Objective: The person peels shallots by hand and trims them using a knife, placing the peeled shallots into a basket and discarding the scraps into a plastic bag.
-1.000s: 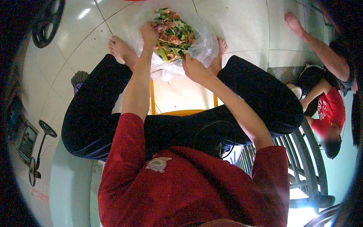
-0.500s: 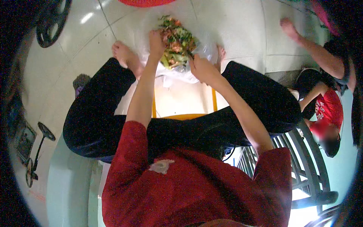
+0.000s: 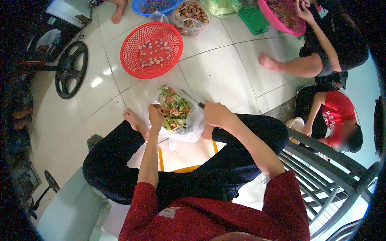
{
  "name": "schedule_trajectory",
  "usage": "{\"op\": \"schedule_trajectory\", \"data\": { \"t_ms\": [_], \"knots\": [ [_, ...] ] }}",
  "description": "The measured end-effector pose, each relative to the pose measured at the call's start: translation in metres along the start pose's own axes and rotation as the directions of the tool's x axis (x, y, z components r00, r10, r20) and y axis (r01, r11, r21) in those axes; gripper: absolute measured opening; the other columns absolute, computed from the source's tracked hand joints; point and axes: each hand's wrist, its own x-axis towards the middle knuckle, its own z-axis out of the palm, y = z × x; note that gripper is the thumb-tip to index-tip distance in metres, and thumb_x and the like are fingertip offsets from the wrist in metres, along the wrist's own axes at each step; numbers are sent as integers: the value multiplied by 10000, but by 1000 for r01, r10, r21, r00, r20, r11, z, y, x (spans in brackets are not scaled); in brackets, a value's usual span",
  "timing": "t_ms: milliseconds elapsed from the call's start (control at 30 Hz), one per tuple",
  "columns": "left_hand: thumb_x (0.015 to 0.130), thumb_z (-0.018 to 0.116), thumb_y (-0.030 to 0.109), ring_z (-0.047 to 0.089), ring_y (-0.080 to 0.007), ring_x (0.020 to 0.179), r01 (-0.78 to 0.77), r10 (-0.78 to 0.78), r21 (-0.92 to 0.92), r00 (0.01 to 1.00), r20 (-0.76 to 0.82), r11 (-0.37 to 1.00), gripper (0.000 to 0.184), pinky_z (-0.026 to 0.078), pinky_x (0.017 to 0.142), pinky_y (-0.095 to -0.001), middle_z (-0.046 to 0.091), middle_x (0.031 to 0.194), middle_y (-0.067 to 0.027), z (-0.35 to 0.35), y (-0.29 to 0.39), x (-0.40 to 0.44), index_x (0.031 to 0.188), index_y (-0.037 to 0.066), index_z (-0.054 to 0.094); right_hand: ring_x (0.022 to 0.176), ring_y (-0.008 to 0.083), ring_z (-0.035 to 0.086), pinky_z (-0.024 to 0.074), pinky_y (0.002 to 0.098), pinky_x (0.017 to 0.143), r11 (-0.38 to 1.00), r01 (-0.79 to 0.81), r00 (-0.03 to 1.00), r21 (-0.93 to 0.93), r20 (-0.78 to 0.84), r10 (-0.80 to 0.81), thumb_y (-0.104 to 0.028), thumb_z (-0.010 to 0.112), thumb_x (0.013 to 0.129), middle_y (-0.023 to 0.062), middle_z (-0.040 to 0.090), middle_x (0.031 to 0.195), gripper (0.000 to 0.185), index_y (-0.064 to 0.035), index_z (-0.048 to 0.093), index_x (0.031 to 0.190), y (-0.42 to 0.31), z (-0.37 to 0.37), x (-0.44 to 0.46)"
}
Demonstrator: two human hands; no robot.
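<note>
A clear plastic bag [image 3: 195, 129] lies spread on the floor between my feet, holding a heap of chopped green and orange scraps [image 3: 175, 108]. My right hand [image 3: 218, 115] is closed around the handle of a knife [image 3: 192, 97], at the right side of the bag. The blade points up and left, over the bag's far right edge. At the heap's left edge is my left hand [image 3: 156, 116], its fingers pinched together. A small brownish bit shows at its fingertips, too little to name.
Beyond the bag stands a red basket [image 3: 124, 56] with small pale, shallot-like pieces. Farther off are a blue basin [image 3: 138, 9], a bag of brown pieces [image 3: 193, 16] and a pink basin [image 3: 277, 24]. Two people sit at the right, near a metal-barred chair [image 3: 321, 172]. A black wheel [image 3: 60, 78] is left.
My view has tilted up, bringing the whole red basket and the basins into sight. The right hand has drawn away from the heap, and the knife blade now shows clearly.
</note>
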Motion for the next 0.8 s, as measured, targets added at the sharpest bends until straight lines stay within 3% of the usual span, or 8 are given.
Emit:
{"op": "schedule_trajectory", "data": {
  "t_ms": [100, 200, 300, 400, 533, 600, 667, 800],
  "knots": [
    [786, 600, -14, 562, -408, 907, 78, -74, -36, 992, 99, 996, 210, 450, 797, -479, 557, 947, -194, -4, 2, -4, 978, 0, 517, 807, 388, 693, 560, 487, 709, 974, 157, 987, -162, 42, -152, -97, 542, 808, 269, 679, 882, 246, 56, 639, 975, 5, 19, 20],
    [823, 585, 34, 580, -418, 892, 135, -134, 3, 986, 97, 991, 160, 461, 784, -491, 575, 939, -199, -2, 5, -11, 970, 8, 529, 895, 407, 667, 544, 479, 778, 953, 211, 977, -218, 21, -212, -104, 543, 789, 268, 676, 884, 231, 42, 665, 920, 6, 32, 26],
    [863, 574, 104, 599, -429, 907, 97, -98, 16, 986, 136, 995, 164, 473, 778, -504, 605, 956, -218, 8, -1, -16, 983, -2, 538, 932, 435, 641, 512, 503, 843, 956, 213, 977, -203, 28, -212, -123, 541, 796, 280, 672, 890, 258, 48, 654, 952, -3, 28, 16],
    [873, 590, 141, 613, -430, 924, 249, -246, 4, 953, 175, 968, 198, 478, 789, -510, 630, 967, -233, 24, -8, -8, 991, -14, 551, 943, 455, 640, 477, 542, 887, 981, 177, 984, -82, 2, -177, -135, 538, 803, 293, 667, 879, 286, 68, 635, 980, -17, 16, 1],
    [856, 608, 141, 621, -421, 915, 132, -123, -69, 985, 120, 989, 204, 480, 788, -509, 639, 965, -228, 42, -20, 2, 975, -19, 567, 955, 472, 638, 438, 586, 914, 986, 118, 991, -116, -48, -125, -135, 532, 812, 313, 660, 871, 292, 78, 616, 994, 8, 70, 24],
    [846, 610, 125, 623, -422, 907, 119, -109, -116, 990, 89, 986, 197, 480, 786, -509, 640, 960, -225, 47, -20, 12, 978, -17, 574, 674, 391, 701, 557, 495, 623, 959, 188, 929, -214, -279, -245, -177, 623, 712, 255, 676, 729, 223, 36, 661, 764, 21, 91, 38],
    [826, 603, 73, 614, -418, 940, 130, -87, -316, 986, 145, 940, 181, 474, 811, -499, 632, 979, -240, 51, -25, 20, 977, -25, 589, 678, 392, 701, 558, 491, 621, 966, 198, 941, -165, -243, -235, -172, 618, 719, 256, 677, 737, 226, 39, 659, 789, 26, 94, 45],
    [843, 596, 54, 586, -347, 988, 204, -221, -285, 975, -28, 937, 239, 462, 864, -419, 586, 1058, -217, 51, -19, 26, 1053, -45, 540, 682, 396, 701, 560, 484, 634, 964, 197, 934, -178, -265, -240, -152, 597, 753, 250, 681, 746, 228, 51, 652, 840, 16, 76, 37]
  ]
}}
